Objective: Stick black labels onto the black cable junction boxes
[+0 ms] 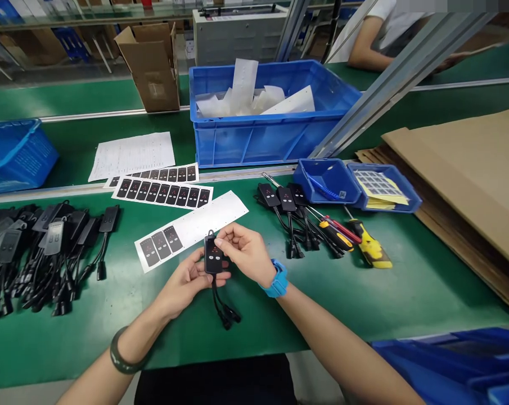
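My left hand [190,281] grips a small black controller box [213,261] by its sides, its two plug-ended cables hanging down over the green table. On the upper part of the box's face rest the fingertips of my right hand [246,250], its thumb and fingers pinched together. The box's face carries red marks and two pale buttons. Just behind lies a white label sheet [203,222] with several black labels left at its left end. Another label sheet [163,192], filled with a row of black labels, lies farther back.
At left is a pile of black controllers [54,239] with cables. More controllers [285,199] lie right, beside screwdrivers [370,244] and small blue trays [328,194]. A large blue bin [254,140] holds white sheets. Cardboard [460,152] is stacked far right. A person [370,42] sits opposite.
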Available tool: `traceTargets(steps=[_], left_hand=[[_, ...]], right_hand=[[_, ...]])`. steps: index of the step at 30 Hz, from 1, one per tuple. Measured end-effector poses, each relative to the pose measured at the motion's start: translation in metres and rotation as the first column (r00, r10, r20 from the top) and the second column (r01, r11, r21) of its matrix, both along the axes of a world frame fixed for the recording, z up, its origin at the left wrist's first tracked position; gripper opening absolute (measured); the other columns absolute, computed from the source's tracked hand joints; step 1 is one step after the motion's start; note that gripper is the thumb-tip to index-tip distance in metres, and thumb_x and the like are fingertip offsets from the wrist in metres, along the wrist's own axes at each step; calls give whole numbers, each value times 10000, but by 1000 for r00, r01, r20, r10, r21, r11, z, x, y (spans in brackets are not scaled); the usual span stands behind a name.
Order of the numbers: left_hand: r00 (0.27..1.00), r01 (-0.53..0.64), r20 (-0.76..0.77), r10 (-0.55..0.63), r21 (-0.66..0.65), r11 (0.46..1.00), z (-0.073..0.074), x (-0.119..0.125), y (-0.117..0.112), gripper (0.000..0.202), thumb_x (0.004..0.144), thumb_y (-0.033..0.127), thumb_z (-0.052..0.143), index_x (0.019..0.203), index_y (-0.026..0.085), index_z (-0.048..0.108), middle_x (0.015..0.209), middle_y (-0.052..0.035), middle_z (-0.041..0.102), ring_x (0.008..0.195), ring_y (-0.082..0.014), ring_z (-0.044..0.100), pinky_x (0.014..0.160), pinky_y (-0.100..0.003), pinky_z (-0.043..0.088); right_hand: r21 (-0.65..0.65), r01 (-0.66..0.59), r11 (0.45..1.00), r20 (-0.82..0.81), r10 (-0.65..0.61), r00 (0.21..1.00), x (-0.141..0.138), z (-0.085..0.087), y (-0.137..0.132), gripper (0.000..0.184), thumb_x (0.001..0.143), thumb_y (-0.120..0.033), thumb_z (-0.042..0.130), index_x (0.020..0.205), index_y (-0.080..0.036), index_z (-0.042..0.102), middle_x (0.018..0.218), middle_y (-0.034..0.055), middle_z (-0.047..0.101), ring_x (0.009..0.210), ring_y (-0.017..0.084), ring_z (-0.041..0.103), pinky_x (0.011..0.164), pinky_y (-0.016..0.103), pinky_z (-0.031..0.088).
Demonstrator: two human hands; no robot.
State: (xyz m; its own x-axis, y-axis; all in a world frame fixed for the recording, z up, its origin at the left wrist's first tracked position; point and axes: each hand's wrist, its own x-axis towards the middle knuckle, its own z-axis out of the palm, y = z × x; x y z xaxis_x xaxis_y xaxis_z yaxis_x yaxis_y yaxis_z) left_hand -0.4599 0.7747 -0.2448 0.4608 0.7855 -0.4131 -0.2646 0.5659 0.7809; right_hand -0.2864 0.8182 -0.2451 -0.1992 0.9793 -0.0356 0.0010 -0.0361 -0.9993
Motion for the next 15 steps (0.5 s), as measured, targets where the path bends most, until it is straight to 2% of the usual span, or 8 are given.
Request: traceTargets(steps=[8,15], left_hand=[[1000,23,-6,-22,30,999,-7,0,-5,487,929,267,633,1379,195,463,1266,-147,665,1130,-306,665,1001,-469,514],[998,38,-49,-34,80,996,-4,3,-6,539,921,320,645,1399,181,437,1249,-157,664,1125,-321,665,968,-464,537]], right_hand=[[-26,22,999,12,-22,1000,-2,-4,-2,139,805,-308,662,779,-180,615,650,-13,594,573,111,541,528,234,469],[-51,56,997,14,-55,998,-4,-6,-3,113,783,-277,655,750,-183,602,603,-28,567,513,98,509,465,215,455]])
